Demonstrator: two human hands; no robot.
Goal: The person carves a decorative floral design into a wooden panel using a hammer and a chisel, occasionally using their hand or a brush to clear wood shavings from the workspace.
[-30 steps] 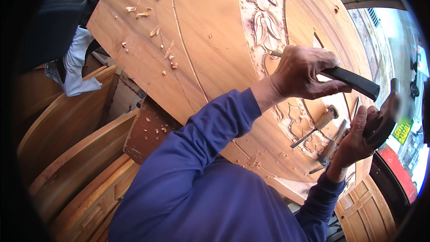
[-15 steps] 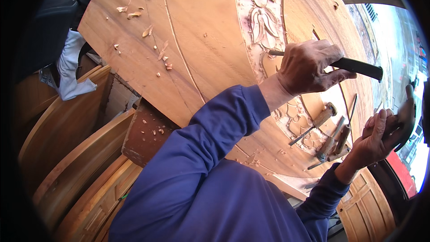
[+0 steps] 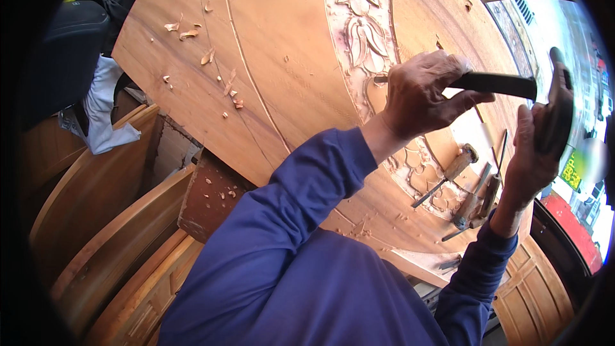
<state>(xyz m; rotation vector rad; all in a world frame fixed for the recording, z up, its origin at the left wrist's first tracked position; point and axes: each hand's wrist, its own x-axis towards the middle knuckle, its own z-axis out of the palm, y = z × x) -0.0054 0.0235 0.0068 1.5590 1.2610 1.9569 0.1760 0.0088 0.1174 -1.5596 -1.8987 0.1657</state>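
My left hand is closed round a carving chisel with a black handle. The chisel's narrow blade meets the carved floral band on a large wooden panel. Its handle points right, toward my other hand. My right hand grips a dark, elongated block, held upright just beyond the handle's end, with a small gap between them. Part of the fingers is hidden behind the block.
Several wooden-handled chisels, one of them with a worn handle, lie on the panel between my arms. Loose wood shavings are scattered at the left. Curved wooden boards stand lower left, near a white cloth.
My right hand has raised the dark block and brought it closer to the chisel's handle end. My left hand and the chisel have shifted slightly left, the handle now more level.
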